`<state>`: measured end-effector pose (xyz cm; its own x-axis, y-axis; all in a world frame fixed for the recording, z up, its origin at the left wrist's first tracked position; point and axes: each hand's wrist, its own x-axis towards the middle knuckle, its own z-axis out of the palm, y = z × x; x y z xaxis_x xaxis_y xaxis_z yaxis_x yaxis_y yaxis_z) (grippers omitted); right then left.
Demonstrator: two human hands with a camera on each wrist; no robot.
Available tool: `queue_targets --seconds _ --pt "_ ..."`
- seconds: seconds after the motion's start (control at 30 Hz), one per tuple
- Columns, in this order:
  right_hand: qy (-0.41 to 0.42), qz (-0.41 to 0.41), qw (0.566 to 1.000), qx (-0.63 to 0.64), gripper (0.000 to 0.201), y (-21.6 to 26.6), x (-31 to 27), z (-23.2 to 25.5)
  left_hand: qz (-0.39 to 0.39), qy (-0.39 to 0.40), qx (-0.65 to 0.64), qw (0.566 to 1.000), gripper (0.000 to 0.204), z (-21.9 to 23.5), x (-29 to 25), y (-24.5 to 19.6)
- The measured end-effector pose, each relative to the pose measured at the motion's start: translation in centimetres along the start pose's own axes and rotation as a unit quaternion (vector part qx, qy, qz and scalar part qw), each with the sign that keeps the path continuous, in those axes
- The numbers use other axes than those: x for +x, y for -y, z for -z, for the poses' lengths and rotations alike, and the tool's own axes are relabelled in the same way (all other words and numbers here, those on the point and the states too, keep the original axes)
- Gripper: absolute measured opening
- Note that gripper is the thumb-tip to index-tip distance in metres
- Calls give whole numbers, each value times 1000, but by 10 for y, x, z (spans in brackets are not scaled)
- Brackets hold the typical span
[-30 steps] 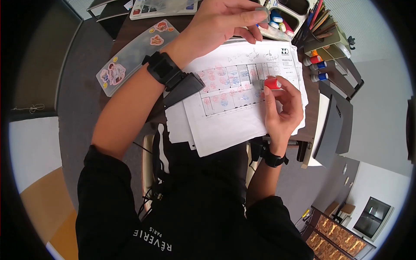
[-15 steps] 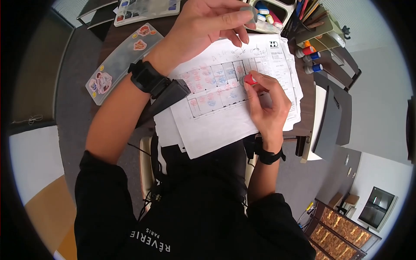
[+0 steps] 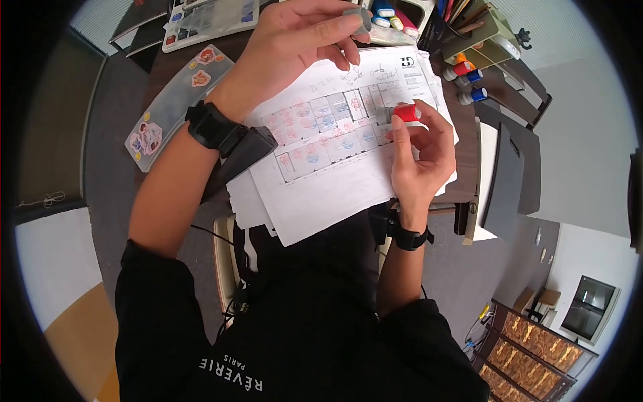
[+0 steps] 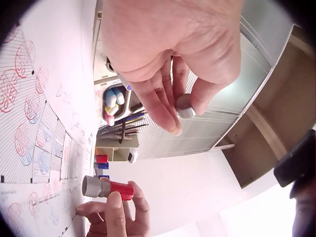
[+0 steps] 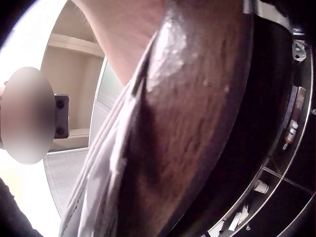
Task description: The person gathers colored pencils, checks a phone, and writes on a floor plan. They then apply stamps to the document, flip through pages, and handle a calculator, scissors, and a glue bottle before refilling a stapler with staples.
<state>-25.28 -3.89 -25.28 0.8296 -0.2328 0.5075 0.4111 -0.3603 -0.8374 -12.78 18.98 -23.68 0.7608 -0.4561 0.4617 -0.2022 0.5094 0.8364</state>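
My left hand (image 3: pixel 291 40) is raised over the far edge of the papers, pinching a small grey cap (image 4: pixel 185 105) between thumb and fingers. My right hand (image 3: pixel 425 157) grips a red self-inking stamp (image 3: pixel 406 112) by its red body, tipped on its side over the printed floor plan (image 3: pixel 328 134). The stamp's grey end (image 4: pixel 91 186) points away from the fingers in the left wrist view. Red and blue round stamp marks are spread over the plan's rooms. In the right wrist view only part of the arm shows; the fingers are hidden.
More papers lie under the plan. Red and blue stamps (image 3: pixel 472 95) stand at the right of the brown table (image 3: pixel 462 177), beside a pencil holder (image 3: pixel 479 37). A white tray (image 3: pixel 429 10) holds markers at the back. A stickered translucent case (image 3: pixel 174 110) lies left.
The red stamp stood more end-on, close over the plan, half a second ago; now it is tipped sideways in my right hand. My left hand keeps the cap. The head view has shifted.
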Motion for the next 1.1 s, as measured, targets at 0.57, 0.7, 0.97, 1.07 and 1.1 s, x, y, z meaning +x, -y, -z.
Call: queue_targets --seconds 0.57,0.7,0.97,1.07,1.1 --pt "44 57 992 -104 28 7 2 -3 21 -32 -69 997 24 -22 4 -10" --pt "53 69 990 -115 28 7 2 -5 20 -40 -45 998 25 -25 3 -15" --pt "80 112 978 -154 29 2 3 -7 17 -40 -68 997 24 -20 4 -11" --pt "97 66 983 -142 26 5 6 -4 4 -19 -42 999 29 -6 2 -3" --pt "94 68 983 -144 26 5 6 -4 -6 6 -9 1000 34 -3 2 -4"
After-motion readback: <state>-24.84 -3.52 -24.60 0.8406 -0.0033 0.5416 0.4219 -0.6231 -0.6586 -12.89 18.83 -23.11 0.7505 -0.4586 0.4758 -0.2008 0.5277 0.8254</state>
